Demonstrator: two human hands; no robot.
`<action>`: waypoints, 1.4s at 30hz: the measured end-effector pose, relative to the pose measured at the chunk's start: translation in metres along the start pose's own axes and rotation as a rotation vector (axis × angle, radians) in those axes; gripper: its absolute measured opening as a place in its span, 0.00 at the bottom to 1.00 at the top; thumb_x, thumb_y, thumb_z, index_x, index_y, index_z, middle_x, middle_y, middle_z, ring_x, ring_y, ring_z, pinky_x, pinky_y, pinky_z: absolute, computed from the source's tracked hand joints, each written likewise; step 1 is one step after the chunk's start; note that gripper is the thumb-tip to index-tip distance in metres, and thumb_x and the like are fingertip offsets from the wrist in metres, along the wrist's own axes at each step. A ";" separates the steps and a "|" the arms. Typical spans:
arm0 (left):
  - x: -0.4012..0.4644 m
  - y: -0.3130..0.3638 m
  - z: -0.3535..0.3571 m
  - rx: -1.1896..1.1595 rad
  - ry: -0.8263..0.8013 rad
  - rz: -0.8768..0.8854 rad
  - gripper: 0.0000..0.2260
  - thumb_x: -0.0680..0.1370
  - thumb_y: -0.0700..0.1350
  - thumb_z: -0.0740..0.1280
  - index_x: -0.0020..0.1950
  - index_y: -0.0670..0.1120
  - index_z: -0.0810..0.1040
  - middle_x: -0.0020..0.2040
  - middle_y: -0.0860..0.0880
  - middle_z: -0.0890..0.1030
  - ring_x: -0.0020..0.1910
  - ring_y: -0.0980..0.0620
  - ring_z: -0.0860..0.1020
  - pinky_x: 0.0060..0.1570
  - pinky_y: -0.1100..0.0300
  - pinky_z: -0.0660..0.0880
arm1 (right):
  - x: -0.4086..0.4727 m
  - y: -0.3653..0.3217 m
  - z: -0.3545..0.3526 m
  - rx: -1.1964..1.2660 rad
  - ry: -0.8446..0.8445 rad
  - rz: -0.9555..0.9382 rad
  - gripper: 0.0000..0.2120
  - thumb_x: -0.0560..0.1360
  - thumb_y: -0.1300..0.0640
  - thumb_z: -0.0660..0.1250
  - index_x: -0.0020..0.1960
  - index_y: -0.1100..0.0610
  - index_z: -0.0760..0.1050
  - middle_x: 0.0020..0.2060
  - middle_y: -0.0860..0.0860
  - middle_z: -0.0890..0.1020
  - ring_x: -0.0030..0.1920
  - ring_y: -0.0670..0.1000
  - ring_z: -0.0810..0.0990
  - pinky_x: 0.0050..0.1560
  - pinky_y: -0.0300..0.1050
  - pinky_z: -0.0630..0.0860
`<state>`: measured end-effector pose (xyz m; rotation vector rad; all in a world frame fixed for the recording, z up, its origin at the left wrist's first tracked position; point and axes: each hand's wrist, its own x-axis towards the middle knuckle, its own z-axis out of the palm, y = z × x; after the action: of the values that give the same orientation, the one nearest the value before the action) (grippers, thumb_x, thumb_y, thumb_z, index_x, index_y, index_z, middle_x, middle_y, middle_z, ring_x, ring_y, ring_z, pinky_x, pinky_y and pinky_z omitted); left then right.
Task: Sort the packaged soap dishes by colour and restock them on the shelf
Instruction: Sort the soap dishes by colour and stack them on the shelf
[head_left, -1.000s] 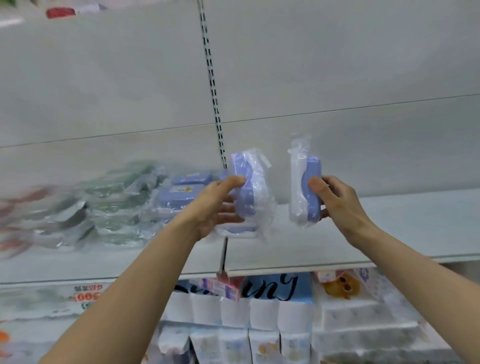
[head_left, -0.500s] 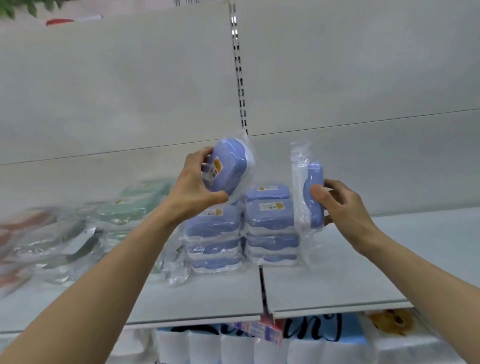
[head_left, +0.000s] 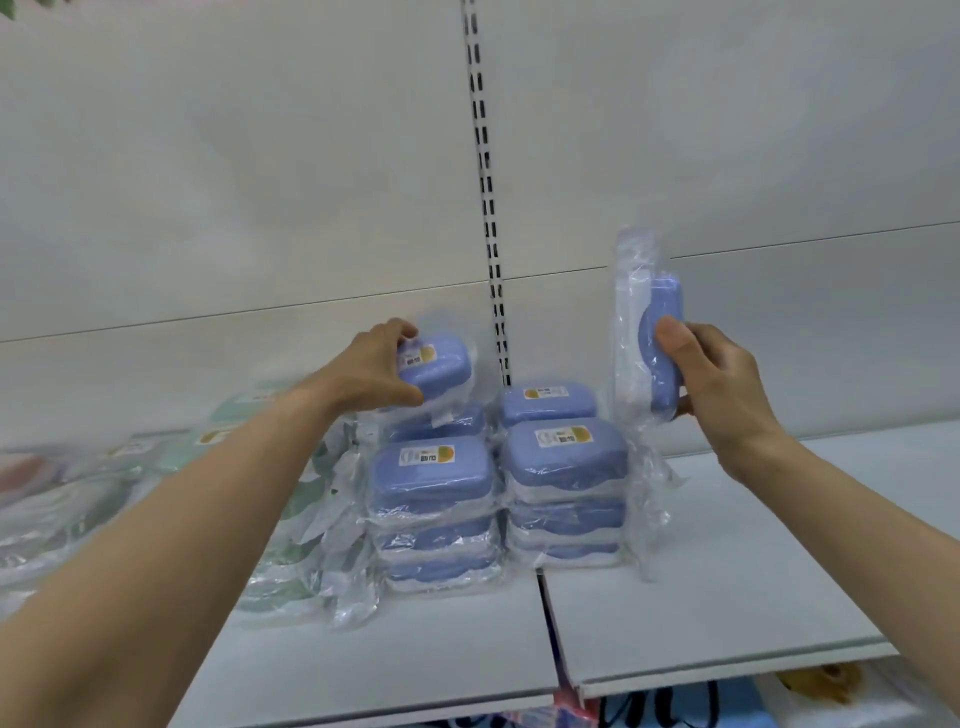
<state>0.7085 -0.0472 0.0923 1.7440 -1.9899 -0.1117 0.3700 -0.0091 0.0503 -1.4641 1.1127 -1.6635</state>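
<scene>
My left hand (head_left: 382, 371) grips a blue packaged soap dish (head_left: 436, 366), label up, just above the back left stack of blue dishes. Stacks of blue packaged soap dishes (head_left: 563, 457) stand side by side at the middle of the white shelf (head_left: 727, 587). To their right, my right hand (head_left: 719, 374) holds another blue packaged soap dish (head_left: 665, 348) upright on its edge, above the shelf. Its clear wrapper hangs down beside the right stack.
Green packaged dishes (head_left: 291, 519) lie left of the blue stacks, and blurred pink ones (head_left: 31, 478) sit further left. A slotted upright (head_left: 485, 197) runs up the back panel. Paper goods (head_left: 821, 686) show below the shelf edge. Bare shelf lies to the right.
My left hand has lowered its dish and turned it flat over the back left stack. My right hand has stayed about where it was with its dish. The view has tilted down.
</scene>
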 end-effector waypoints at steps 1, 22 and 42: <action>0.003 -0.001 0.007 0.033 -0.047 0.013 0.35 0.67 0.44 0.76 0.71 0.46 0.67 0.63 0.47 0.74 0.59 0.47 0.74 0.59 0.53 0.73 | 0.003 -0.001 0.003 0.027 0.000 0.034 0.21 0.78 0.44 0.63 0.61 0.58 0.74 0.44 0.49 0.82 0.33 0.42 0.81 0.29 0.41 0.78; -0.011 0.102 0.020 -0.907 0.109 -0.048 0.27 0.69 0.47 0.78 0.65 0.48 0.72 0.47 0.48 0.80 0.39 0.55 0.81 0.39 0.62 0.78 | 0.014 -0.007 0.036 -0.702 -0.191 -0.413 0.57 0.61 0.45 0.80 0.78 0.44 0.46 0.75 0.49 0.55 0.74 0.52 0.55 0.69 0.51 0.64; -0.016 0.010 0.039 0.163 0.095 -0.002 0.19 0.76 0.56 0.69 0.65 0.51 0.75 0.63 0.50 0.76 0.63 0.47 0.72 0.60 0.49 0.71 | 0.092 0.037 0.077 -1.021 -0.761 -0.226 0.40 0.69 0.50 0.76 0.76 0.44 0.59 0.71 0.49 0.63 0.71 0.53 0.57 0.70 0.51 0.60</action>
<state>0.6846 -0.0399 0.0572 1.8158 -1.9753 0.1341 0.4280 -0.1200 0.0579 -2.6059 1.3970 -0.4217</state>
